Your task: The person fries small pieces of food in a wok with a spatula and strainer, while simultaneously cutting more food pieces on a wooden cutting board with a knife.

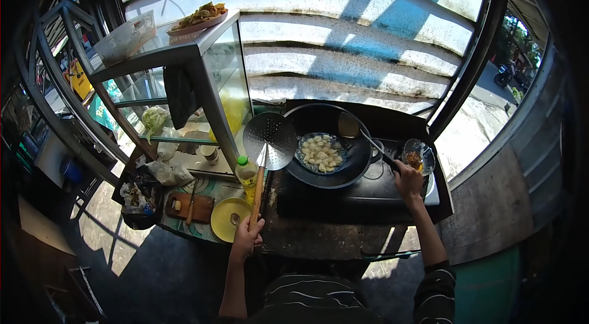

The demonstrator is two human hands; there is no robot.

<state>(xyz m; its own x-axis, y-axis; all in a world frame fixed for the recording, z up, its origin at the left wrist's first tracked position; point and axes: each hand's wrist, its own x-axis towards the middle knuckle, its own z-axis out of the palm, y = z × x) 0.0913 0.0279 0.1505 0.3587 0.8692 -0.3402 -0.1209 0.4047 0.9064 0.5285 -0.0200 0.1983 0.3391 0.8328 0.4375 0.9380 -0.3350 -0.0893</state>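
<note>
My left hand (246, 239) is wrapped round the wooden handle of a perforated metal skimmer (279, 149), held upright to the left of the wok. My right hand (409, 180) grips the dark handle of a spatula (349, 126), whose blade rests against the far inner wall of the black wok (363, 164). Pale chunks of food (321, 153) lie clustered in bubbling oil at the wok's bottom. Both tools are apart from the food. The wok sits on a stove (331, 202).
A glass bowl (419, 155) stands right of the wok. On the left are an oil bottle (246, 173), a yellow plate (224, 226), a cutting board (205, 208) with a knife (192, 201), and a glass display case (226, 57) with fried food (203, 15) on top.
</note>
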